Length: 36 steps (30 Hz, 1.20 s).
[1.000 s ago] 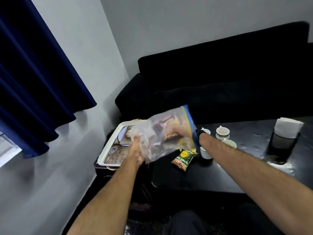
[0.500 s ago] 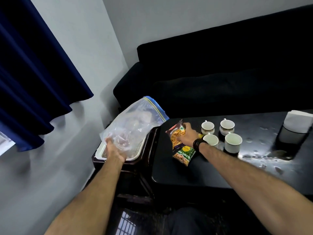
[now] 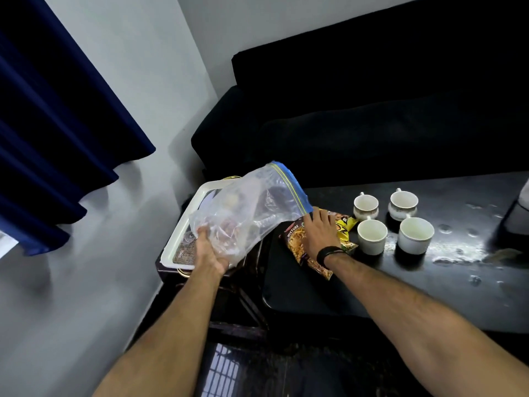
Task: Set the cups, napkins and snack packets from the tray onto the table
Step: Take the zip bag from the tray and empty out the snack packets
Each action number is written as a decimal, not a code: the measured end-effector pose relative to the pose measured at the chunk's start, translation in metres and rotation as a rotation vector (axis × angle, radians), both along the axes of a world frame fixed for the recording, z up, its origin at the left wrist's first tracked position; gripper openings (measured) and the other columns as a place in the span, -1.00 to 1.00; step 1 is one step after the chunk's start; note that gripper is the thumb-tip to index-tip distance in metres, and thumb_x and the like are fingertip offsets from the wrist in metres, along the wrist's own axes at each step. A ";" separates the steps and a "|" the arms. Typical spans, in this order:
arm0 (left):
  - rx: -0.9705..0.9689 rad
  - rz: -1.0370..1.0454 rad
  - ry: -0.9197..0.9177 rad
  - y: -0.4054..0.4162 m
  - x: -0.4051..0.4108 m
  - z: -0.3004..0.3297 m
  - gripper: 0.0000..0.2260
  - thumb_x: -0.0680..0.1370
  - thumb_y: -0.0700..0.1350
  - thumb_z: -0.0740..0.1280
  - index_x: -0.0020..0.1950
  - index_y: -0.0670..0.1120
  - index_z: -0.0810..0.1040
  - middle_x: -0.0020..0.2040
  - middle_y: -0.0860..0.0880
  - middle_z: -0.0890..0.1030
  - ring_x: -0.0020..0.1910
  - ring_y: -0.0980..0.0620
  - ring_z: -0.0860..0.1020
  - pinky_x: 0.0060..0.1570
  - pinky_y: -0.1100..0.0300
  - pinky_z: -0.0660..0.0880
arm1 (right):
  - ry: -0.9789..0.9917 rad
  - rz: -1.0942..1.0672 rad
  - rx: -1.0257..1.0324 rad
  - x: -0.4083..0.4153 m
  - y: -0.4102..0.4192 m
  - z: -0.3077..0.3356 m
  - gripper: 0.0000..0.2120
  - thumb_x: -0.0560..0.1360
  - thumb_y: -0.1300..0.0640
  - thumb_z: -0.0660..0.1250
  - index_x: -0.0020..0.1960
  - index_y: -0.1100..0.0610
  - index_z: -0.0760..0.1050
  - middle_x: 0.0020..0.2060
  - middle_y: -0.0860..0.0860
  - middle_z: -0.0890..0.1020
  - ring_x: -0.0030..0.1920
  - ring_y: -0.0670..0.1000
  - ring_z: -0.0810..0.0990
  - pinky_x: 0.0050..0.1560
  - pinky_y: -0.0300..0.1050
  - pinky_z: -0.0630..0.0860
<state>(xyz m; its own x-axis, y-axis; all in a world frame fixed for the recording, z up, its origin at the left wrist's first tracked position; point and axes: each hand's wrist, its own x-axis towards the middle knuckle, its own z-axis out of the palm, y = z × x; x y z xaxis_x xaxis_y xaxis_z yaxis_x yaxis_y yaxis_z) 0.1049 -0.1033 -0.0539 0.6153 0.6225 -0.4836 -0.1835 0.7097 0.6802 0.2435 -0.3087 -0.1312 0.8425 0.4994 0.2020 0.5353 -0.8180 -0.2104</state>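
My left hand (image 3: 210,252) grips the bottom of a clear zip bag (image 3: 249,207) with a blue seal, held over the white tray (image 3: 174,247) on a small stand. Snack packets show dimly inside the bag. My right hand (image 3: 320,233) lies flat, fingers spread, on a snack packet (image 3: 297,247) printed "mixture", which lies on the black table (image 3: 300,293). A yellow packet (image 3: 343,227) lies partly under that hand. Several white cups (image 3: 372,236) stand in a cluster just right of the packets.
A black sofa (image 3: 372,116) runs behind the table. A dark holder (image 3: 515,222) stands at the table's right edge, cut off by the frame. Blue curtains (image 3: 57,124) hang at the left wall. Wet patches (image 3: 458,253) mark the table near the cups.
My right hand came out of the bag with a packet, laid it on the table by the cups and now rests flat on it. My left hand swung the bag back over the tray.
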 end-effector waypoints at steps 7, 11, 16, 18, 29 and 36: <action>0.037 0.005 0.095 -0.015 0.002 0.006 -0.54 0.56 0.13 0.33 0.40 -0.04 0.47 0.32 -0.17 0.53 0.09 -0.18 0.61 -0.17 -0.05 0.60 | 1.096 -0.021 1.250 0.008 -0.027 0.071 -0.37 0.50 -0.42 0.10 0.35 0.00 0.37 0.12 0.16 0.62 -0.04 0.02 0.67 -0.07 -0.14 0.59; 0.163 -0.071 0.166 -0.037 -0.001 0.023 -0.60 0.55 0.07 0.38 0.33 -0.06 0.51 0.32 -0.12 0.53 0.24 -0.25 0.56 0.23 -0.29 0.48 | 1.456 0.125 1.354 0.005 -0.042 0.102 -0.14 0.25 -0.59 0.22 0.30 0.00 0.47 0.16 0.21 0.61 0.14 0.24 0.65 0.06 0.21 0.61; 0.438 -0.184 0.168 -0.075 -0.005 0.045 -0.71 0.54 -0.27 0.38 0.26 -0.18 0.51 0.10 -0.16 0.66 -0.12 -0.10 0.65 -0.32 0.00 0.58 | 1.132 0.010 1.408 -0.006 -0.046 0.138 -0.46 0.43 0.21 0.47 0.37 0.08 0.41 0.13 0.07 0.61 -0.05 0.08 0.67 -0.30 -0.09 0.62; 0.546 -0.306 0.171 -0.089 -0.007 0.052 -0.76 0.54 -0.28 0.38 0.20 -0.19 0.56 0.13 -0.24 0.66 -0.11 -0.12 0.64 -0.35 0.05 0.57 | 0.951 -0.007 1.350 -0.010 -0.049 0.148 -0.40 0.37 0.42 0.43 0.36 0.11 0.44 0.07 0.05 0.62 -0.04 0.06 0.64 -0.18 -0.06 0.63; 0.694 -0.382 -0.009 -0.141 0.001 0.105 0.09 0.26 -0.41 0.54 0.58 0.05 -0.03 0.38 -0.11 0.37 0.34 -0.19 0.43 0.30 -0.26 0.44 | 0.887 0.300 0.938 -0.055 -0.058 0.185 -0.65 0.51 0.44 0.20 -0.37 0.17 0.49 -0.49 -0.04 0.49 -0.48 -0.11 0.38 -0.40 -0.24 0.29; 0.624 -0.116 0.006 -0.135 -0.003 0.137 -0.88 0.62 -0.32 0.20 0.01 -0.26 0.54 -0.12 -0.14 0.55 -0.05 -0.16 0.51 0.06 -0.06 0.49 | 1.037 0.373 1.211 -0.074 -0.066 0.194 -0.57 0.53 -0.04 0.22 0.31 0.17 0.35 0.13 0.13 0.53 0.03 0.08 0.55 -0.04 -0.05 0.51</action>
